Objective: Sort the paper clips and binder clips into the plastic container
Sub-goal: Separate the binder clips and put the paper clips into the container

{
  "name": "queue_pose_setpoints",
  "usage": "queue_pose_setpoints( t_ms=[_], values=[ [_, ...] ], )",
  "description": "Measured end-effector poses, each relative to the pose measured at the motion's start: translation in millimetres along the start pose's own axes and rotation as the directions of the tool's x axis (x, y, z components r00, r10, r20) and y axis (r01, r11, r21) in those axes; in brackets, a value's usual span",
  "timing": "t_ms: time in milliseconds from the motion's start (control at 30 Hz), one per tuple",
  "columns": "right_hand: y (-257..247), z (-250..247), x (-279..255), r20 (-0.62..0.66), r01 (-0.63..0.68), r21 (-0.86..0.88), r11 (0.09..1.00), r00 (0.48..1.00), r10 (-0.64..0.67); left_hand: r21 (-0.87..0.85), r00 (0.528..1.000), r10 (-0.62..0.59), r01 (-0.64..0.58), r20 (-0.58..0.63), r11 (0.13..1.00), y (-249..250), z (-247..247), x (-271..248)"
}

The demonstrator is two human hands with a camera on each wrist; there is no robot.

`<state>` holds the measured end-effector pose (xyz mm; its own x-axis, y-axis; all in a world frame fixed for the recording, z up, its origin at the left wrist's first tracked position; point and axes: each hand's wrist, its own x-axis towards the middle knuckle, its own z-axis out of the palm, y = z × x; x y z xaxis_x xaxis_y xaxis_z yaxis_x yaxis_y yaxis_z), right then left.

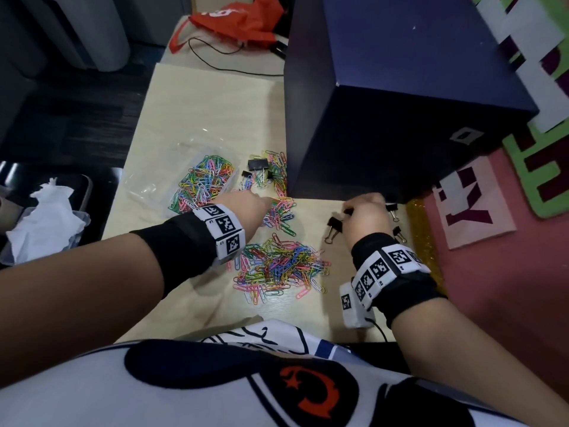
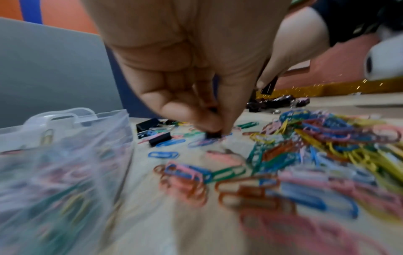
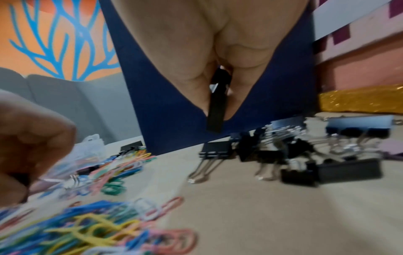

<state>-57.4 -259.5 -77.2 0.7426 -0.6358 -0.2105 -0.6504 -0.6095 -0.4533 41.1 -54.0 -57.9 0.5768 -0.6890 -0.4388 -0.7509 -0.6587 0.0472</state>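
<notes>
The clear plastic container (image 1: 197, 146) lies at the table's left, holding many coloured paper clips. More paper clips (image 1: 277, 269) lie loose in piles in the middle of the table. My left hand (image 1: 264, 200) reaches into the upper pile, and its fingertips (image 2: 218, 127) pinch a small black binder clip (image 2: 212, 135) on the table. My right hand (image 1: 354, 211) is to the right, just above the table, pinching a black binder clip (image 3: 216, 110) between thumb and fingers. Several binder clips (image 3: 305, 155) lie in a heap below it. A few more binder clips (image 1: 255, 164) sit beside the container.
A big dark blue box (image 1: 400, 103) stands at the back right, close behind both hands. A gold glitter strip (image 1: 421, 241) and a pink mat (image 1: 492, 288) border the table's right edge. An orange bag (image 1: 240, 20) and a black cable lie far back. White tissue (image 1: 46, 217) is off to the left.
</notes>
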Motion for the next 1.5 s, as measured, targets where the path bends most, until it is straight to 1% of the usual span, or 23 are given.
queue_pose_setpoints(
  t_ms=[67, 100, 133, 200, 267, 300, 367, 467, 500, 567, 600, 700, 800, 900, 967, 1033, 1100, 1167, 1233, 1300, 1367, 1400, 1500],
  values=[
    [9.0, -7.7, 3.1, -0.067, -0.089, -0.013, 0.996, 0.994, 0.088, -0.071, 0.997, 0.055, -0.059, -0.059, 0.996, 9.5, -5.9, 1.2],
    [10.5, -11.0, 0.8, -0.077, -0.149, 0.019, 0.989, 0.986, 0.150, -0.123, 0.992, 0.080, -0.091, -0.095, 0.988, 16.0, -10.4, 1.9],
    [11.9, -13.1, -1.3, -0.060, -0.170, -0.012, 0.985, 0.984, 0.169, -0.197, 0.986, 0.082, -0.110, -0.143, 0.974, 22.7, -14.8, 3.4],
    [11.6, -15.8, -11.2, -0.079, -0.144, -0.195, 0.970, 0.988, 0.131, -0.412, 0.970, 0.057, -0.152, -0.234, 0.898, 36.3, -22.1, 6.2],
    [10.6, -15.4, -16.9, -0.102, -0.112, -0.230, 0.967, 0.991, 0.090, -0.571, 0.964, 0.067, -0.207, -0.256, 0.795, 46.6, -23.5, 9.4],
    [10.4, -14.2, -18.5, -0.108, -0.102, -0.206, 0.973, 0.991, 0.081, -0.572, 0.964, 0.083, -0.218, -0.252, 0.791, 50.0, -22.0, 10.6],
    [9.3, -11.0, -20.7, -0.131, -0.071, -0.167, 0.983, 0.990, 0.050, -0.461, 0.967, 0.099, -0.200, -0.233, 0.864, 49.2, -14.0, 12.3],
    [7.7, -3.0, -24.5, -0.177, 0.098, -0.143, 0.985, 0.976, -0.123, -0.335, 0.986, 0.036, -0.089, -0.160, 0.938, 37.5, 1.1, 12.0],
    [5.9, 0.3, -25.9, -0.155, 0.163, -0.139, 0.977, 0.971, -0.184, -0.283, 0.991, 0.005, -0.043, -0.132, 0.958, 32.0, 5.7, 10.9],
    [-2.9, 5.2, -27.4, -0.036, 0.273, -0.117, 0.955, 0.960, -0.279, -0.159, 0.997, -0.050, 0.041, -0.052, 0.986, 22.7, 13.3, 6.2],
    [-9.1, 7.0, -27.4, 0.052, 0.309, -0.102, 0.946, 0.951, -0.305, -0.122, 0.998, -0.056, 0.053, -0.020, 0.991, 19.3, 18.1, 3.6],
    [-30.0, 13.2, -23.9, 0.278, 0.380, -0.072, 0.922, 0.896, -0.347, -0.115, 1.000, 0.009, -0.010, -0.013, 0.993, 20.6, 33.8, -6.7],
    [-52.7, 23.5, -17.4, 0.390, 0.442, -0.062, 0.895, 0.836, -0.386, -0.128, 0.996, 0.093, -0.094, -0.012, 0.987, 29.1, 45.4, -17.8],
    [-66.4, 36.0, -9.4, 0.530, 0.475, -0.097, 0.875, 0.768, -0.359, -0.170, 0.990, 0.134, -0.137, -0.031, 0.976, 30.1, 47.3, -23.6],
    [-67.9, 43.4, -8.5, 0.580, 0.517, -0.156, 0.842, 0.737, -0.346, -0.213, 0.996, 0.053, -0.068, -0.074, 0.975, 23.5, 43.6, -24.6],
    [-66.5, 47.8, -12.2, 0.589, 0.559, -0.190, 0.807, 0.722, -0.362, -0.232, 0.990, -0.081, 0.052, -0.117, 0.971, 12.1, 40.8, -23.8],
    [-66.3, 49.7, -19.3, 0.612, 0.583, -0.202, 0.787, 0.702, -0.363, -0.212, 0.983, -0.169, 0.150, -0.077, 0.966, 0.8, 41.0, -22.8],
    [-69.1, 49.2, -23.8, 0.634, 0.608, -0.220, 0.763, 0.684, -0.362, -0.184, 0.982, -0.189, 0.182, -0.017, 0.966, -5.5, 44.2, -24.4],
    [-75.4, 47.6, -22.3, 0.629, 0.596, -0.225, 0.771, 0.693, -0.353, -0.136, 0.990, -0.143, 0.140, -0.014, 0.981, -4.9, 47.3, -26.9],
    [-84.7, 45.6, -17.5, 0.552, 0.537, -0.189, 0.822, 0.751, -0.363, -0.132, 0.996, -0.083, 0.079, -0.025, 0.988, -1.2, 49.6, -29.4],
    [-93.5, 47.2, -10.2, 0.456, 0.496, -0.153, 0.855, 0.803, -0.384, -0.177, 0.998, -0.059, 0.056, -0.010, 0.983, 0.5, 49.5, -30.2],
    [-96.1, 49.7, -6.4, 0.450, 0.489, -0.165, 0.857, 0.810, -0.376, -0.199, 0.998, -0.057, 0.056, 0.000, 0.978, 0.7, 48.5, -29.8],
    [-94.3, 58.6, -2.9, 0.516, 0.514, -0.243, 0.823, 0.787, -0.339, -0.223, 0.996, -0.094, 0.089, -0.011, 0.971, -0.8, 42.7, -25.6]
  ],
)
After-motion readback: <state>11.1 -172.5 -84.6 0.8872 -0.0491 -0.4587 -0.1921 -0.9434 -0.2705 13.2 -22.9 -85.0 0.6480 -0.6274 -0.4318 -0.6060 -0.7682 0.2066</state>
